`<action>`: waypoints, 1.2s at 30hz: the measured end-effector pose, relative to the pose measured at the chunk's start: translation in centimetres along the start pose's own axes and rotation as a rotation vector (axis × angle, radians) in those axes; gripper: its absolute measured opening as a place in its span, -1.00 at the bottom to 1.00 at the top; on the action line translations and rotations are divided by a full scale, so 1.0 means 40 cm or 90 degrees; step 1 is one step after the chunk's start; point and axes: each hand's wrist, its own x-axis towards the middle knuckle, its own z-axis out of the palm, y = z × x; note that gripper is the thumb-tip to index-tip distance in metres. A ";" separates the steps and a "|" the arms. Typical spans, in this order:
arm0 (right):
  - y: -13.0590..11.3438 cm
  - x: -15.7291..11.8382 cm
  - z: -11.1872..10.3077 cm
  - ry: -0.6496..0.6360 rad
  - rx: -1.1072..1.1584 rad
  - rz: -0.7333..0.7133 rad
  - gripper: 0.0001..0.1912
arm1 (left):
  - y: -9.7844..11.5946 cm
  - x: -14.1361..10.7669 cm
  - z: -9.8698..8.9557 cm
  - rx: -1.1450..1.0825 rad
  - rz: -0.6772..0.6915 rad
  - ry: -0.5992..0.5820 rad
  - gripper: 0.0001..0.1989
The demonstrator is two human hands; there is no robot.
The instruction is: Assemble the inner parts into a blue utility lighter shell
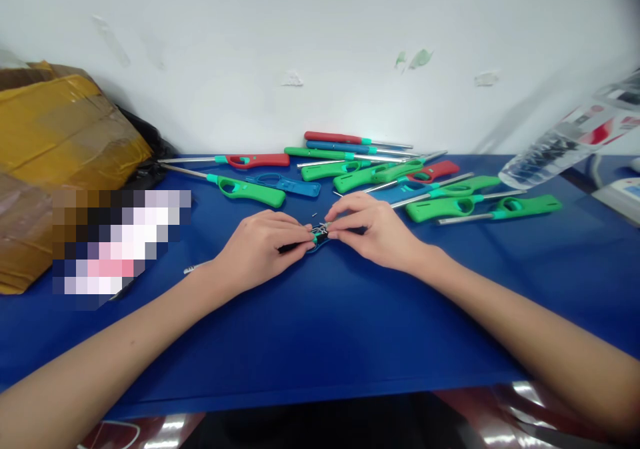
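Between my two hands, low over the blue table, is an opened lighter (321, 239) with a blue shell edge, black and teal pieces and thin metal parts showing. My left hand (263, 245) is closed round its left end, thumb and fingers pressing on the black portion. From the other side my right hand (377, 229) pinches at the small metal parts with thumb and forefinger. The fingertips hide most of what it grips. A tiny metal pin (315, 215) lies just beyond the fingers. Beside my left wrist is a small white-and-metal piece (197, 267), partly covered.
Several long-nosed lighters, such as a green one (440, 207) and a red one (257, 161), lie along the wall. A taped carton (75, 135) stands left, near a blurred-out item (125, 249). A plastic bottle (565, 142) is tilted at right, by a white device (620, 195).
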 end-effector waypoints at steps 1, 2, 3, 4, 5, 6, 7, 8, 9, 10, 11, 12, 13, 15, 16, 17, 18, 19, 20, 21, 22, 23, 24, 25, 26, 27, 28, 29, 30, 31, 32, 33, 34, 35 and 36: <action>0.001 -0.001 0.001 0.007 -0.007 -0.010 -0.87 | 0.000 0.000 0.000 0.000 -0.001 -0.001 -0.87; 0.002 -0.002 0.001 0.011 -0.014 -0.023 -0.86 | 0.000 0.000 0.000 -0.001 -0.002 -0.002 -0.87; 0.003 -0.003 0.000 0.008 -0.019 -0.036 -0.85 | 0.000 0.000 -0.001 -0.001 -0.004 -0.004 -0.87; 0.006 -0.004 -0.002 -0.002 -0.021 -0.048 -0.83 | 0.001 0.000 -0.001 -0.001 -0.008 -0.006 -0.87; 0.009 -0.005 -0.006 -0.017 -0.020 -0.059 -0.81 | 0.001 0.000 -0.001 -0.001 -0.012 -0.008 -0.88; 0.012 -0.006 -0.011 -0.033 -0.016 -0.066 -0.79 | 0.001 0.000 -0.002 -0.002 -0.016 -0.010 -0.88; 0.017 -0.005 -0.016 -0.049 -0.011 -0.069 -0.77 | 0.001 0.001 -0.002 -0.004 -0.019 -0.011 -0.88; 0.021 -0.005 -0.021 -0.063 -0.005 -0.069 -0.77 | 0.001 0.001 -0.002 -0.007 -0.019 -0.011 -0.88; 0.026 -0.003 -0.024 -0.074 0.001 -0.067 -0.77 | 0.000 0.001 -0.003 -0.011 -0.018 -0.011 -0.89; 0.030 -0.002 -0.027 -0.082 0.006 -0.065 -0.77 | 0.000 0.001 -0.003 -0.016 -0.015 -0.011 -0.88; 0.033 0.000 -0.029 -0.087 0.012 -0.063 -0.78 | -0.001 0.001 -0.004 -0.020 -0.011 -0.011 -0.88; 0.037 0.002 -0.029 -0.089 0.016 -0.063 -0.78 | -0.001 0.001 -0.005 -0.022 -0.009 -0.011 -0.88; 0.039 0.003 -0.028 -0.089 0.019 -0.062 -0.79 | -0.001 0.001 -0.006 -0.024 -0.007 -0.012 -0.88; 0.043 0.004 -0.025 -0.082 0.021 -0.060 -0.80 | -0.001 0.002 -0.007 -0.028 -0.004 -0.012 -0.89; 0.044 0.004 -0.024 -0.078 0.019 -0.060 -0.81 | 0.000 0.002 -0.008 -0.030 -0.003 -0.010 -0.89; 0.044 0.004 -0.023 -0.075 0.015 -0.062 -0.81 | 0.001 0.002 -0.008 -0.033 -0.003 -0.006 -0.89; 0.044 0.003 -0.023 -0.072 0.011 -0.065 -0.81 | 0.001 0.001 -0.008 -0.035 -0.004 -0.001 -0.89; 0.043 0.002 -0.022 -0.067 0.005 -0.070 -0.81 | 0.002 0.001 -0.007 -0.034 -0.005 0.002 -0.89; 0.042 0.000 -0.022 -0.062 -0.003 -0.076 -0.81 | 0.002 0.000 -0.006 -0.032 -0.007 0.005 -0.89; 0.039 -0.002 -0.021 -0.054 -0.010 -0.081 -0.80 | 0.003 0.000 -0.005 -0.028 -0.008 0.005 -0.89; 0.036 -0.004 -0.019 -0.044 -0.018 -0.087 -0.79 | 0.002 -0.001 -0.005 -0.024 -0.010 0.003 -0.88; 0.032 -0.007 -0.017 -0.033 -0.024 -0.093 -0.78 | 0.002 -0.002 -0.004 -0.022 -0.011 0.001 -0.88; 0.028 -0.009 -0.014 -0.023 -0.029 -0.098 -0.77 | 0.001 -0.003 -0.003 -0.021 -0.011 0.000 -0.88; 0.023 -0.012 -0.010 -0.012 -0.033 -0.103 -0.76 | 0.001 -0.004 -0.003 -0.020 -0.011 -0.001 -0.87; 0.019 -0.014 -0.007 -0.003 -0.035 -0.106 -0.76 | 0.000 -0.005 -0.003 -0.020 -0.010 -0.003 -0.87; 0.015 -0.016 -0.003 0.004 -0.038 -0.110 -0.76 | -0.001 -0.006 -0.002 -0.020 -0.009 -0.005 -0.87; 0.013 -0.018 0.001 0.011 -0.040 -0.115 -0.77 | -0.001 -0.007 -0.003 -0.021 -0.008 -0.007 -0.87; 0.011 -0.020 0.005 0.017 -0.042 -0.120 -0.77 | -0.001 -0.008 -0.003 -0.021 -0.010 -0.010 -0.87; 0.010 -0.021 0.008 0.021 -0.044 -0.125 -0.78 | -0.001 -0.008 -0.003 -0.021 -0.013 -0.014 -0.87; 0.009 -0.022 0.011 0.024 -0.046 -0.131 -0.79 | -0.001 -0.009 -0.003 -0.020 -0.017 -0.018 -0.87; 0.009 -0.023 0.014 0.026 -0.047 -0.135 -0.79 | -0.001 -0.009 -0.004 -0.018 -0.019 -0.022 -0.86; 0.009 -0.024 0.016 0.028 -0.046 -0.136 -0.79 | 0.000 -0.009 -0.004 -0.016 -0.019 -0.025 -0.86; 0.009 -0.024 0.017 0.030 -0.044 -0.134 -0.79 | 0.000 -0.009 -0.004 -0.013 -0.016 -0.025 -0.85; 0.009 -0.025 0.018 0.030 -0.040 -0.128 -0.78 | 0.000 -0.009 -0.005 -0.010 -0.012 -0.023 -0.85; 0.008 -0.024 0.018 0.030 -0.038 -0.120 -0.78 | 0.000 -0.009 -0.005 -0.008 -0.006 -0.019 -0.85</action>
